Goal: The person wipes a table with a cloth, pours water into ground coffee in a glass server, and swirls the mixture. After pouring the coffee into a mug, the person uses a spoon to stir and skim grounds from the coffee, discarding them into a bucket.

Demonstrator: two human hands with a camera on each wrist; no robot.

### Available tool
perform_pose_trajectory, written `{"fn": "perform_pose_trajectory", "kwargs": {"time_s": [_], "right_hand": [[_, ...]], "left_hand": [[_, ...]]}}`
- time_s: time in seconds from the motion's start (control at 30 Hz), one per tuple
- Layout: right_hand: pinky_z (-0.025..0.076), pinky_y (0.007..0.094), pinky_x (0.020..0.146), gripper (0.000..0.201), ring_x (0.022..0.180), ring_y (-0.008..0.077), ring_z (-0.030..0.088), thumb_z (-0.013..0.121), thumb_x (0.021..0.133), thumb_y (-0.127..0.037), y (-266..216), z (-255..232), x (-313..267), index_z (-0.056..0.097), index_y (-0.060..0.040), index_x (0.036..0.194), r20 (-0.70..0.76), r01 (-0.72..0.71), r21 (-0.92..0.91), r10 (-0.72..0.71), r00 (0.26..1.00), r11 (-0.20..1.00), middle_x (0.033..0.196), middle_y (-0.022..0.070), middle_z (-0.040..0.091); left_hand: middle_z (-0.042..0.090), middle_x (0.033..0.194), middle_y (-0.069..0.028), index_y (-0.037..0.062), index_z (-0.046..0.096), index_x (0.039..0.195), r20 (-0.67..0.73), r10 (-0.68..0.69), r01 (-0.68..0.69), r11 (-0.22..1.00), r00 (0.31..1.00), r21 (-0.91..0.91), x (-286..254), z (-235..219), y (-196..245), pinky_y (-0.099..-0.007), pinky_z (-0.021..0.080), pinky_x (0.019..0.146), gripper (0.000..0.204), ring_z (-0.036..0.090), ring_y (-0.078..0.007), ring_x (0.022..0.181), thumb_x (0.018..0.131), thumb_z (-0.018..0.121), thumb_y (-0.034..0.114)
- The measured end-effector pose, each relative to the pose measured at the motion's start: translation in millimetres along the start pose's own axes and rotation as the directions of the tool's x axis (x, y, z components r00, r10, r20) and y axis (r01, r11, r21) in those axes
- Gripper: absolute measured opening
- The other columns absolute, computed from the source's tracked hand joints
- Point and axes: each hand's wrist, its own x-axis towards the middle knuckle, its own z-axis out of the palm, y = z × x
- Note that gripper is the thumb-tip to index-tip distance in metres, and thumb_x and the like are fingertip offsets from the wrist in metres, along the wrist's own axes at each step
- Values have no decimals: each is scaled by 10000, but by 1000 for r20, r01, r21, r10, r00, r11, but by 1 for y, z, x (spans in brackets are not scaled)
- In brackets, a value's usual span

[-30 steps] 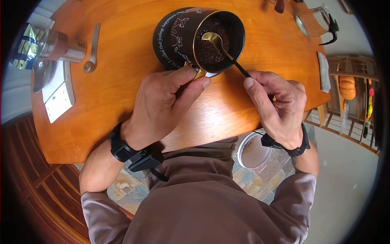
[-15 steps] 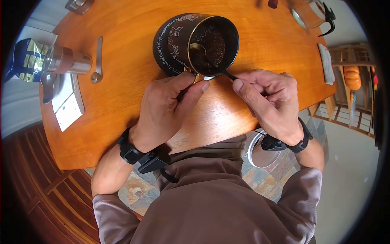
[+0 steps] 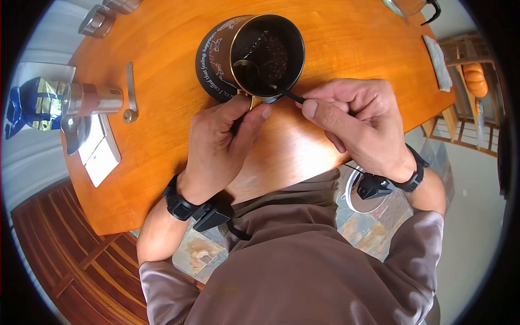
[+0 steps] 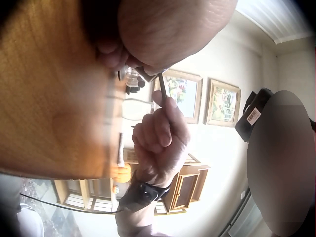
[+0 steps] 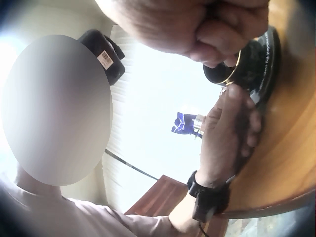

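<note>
A black mug point(image 3: 225, 46) with a gold rim and white drawings stands on a black lettered saucer point(image 3: 203, 73) in the head view. Its dark contents point(image 3: 273, 51) show small bubbles on the surface. My left hand point(image 3: 214, 146) pinches the mug's gold handle point(image 3: 255, 101) between thumb and fingers. Between thumb and forefinger, my right hand point(image 3: 360, 122) grips the black handle of a spoon point(image 3: 291, 95). The spoon's gold bowl is inside the mug, near the left wall and partly dark. In the left wrist view, the left hand hides the mug.
On the left are a metal grinder point(image 3: 103, 101), a white scale point(image 3: 102, 165), a long-handled scoop point(image 3: 130, 103) and a blue bag point(image 3: 21, 108). Metal canisters point(image 3: 96, 21) stand at the back left. A folded cloth point(image 3: 437, 64) lies at the right edge, below a glass carafe point(image 3: 409, 6).
The spoon's bowl has gone from the middle of the mug's opening toward its left wall. My right hand has come closer to the rim. The left hand keeps its hold; the head view has shifted.
</note>
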Motion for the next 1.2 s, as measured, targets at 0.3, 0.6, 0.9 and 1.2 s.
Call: {"fn": "perform_pose_trajectory", "kwargs": {"time_s": [0.3,0.6,0.9,1.2], "right_hand": [[285,192,438,124,461,21,427,659,930,-29,-3,-14,1,712,73,978,-73,56,107,-48,996,993,630,-20,606],[398,322,426,73,424,242,529,674,867,-53,-2,-23,-1,694,6,829,-21,381,-634,-507,861,673,533,117,541],[395,321,426,106,419,227,532,661,872,-66,-3,-16,-9,697,34,868,-6,230,-517,-272,962,825,541,134,549],[371,303,428,121,413,150,458,637,887,-57,-15,-4,-9,693,51,880,72,130,-379,-111,991,916,522,111,515]], "left_hand": [[521,535,-51,23,594,733,-43,2,-4,999,999,-45,1,4,2,-281,373,456,246,509,-135,460,947,661,123],[572,645,19,20,663,916,24,-50,50,999,998,-15,-1,0,1,-182,395,502,167,512,-25,553,997,600,152],[526,599,-25,12,628,841,-11,-6,5,1000,1000,-26,0,4,1,-240,377,481,173,486,-87,510,970,627,127],[496,578,-107,6,577,753,-39,30,-31,999,999,-19,0,4,-1,-312,358,464,226,468,-188,476,939,661,103]]}}
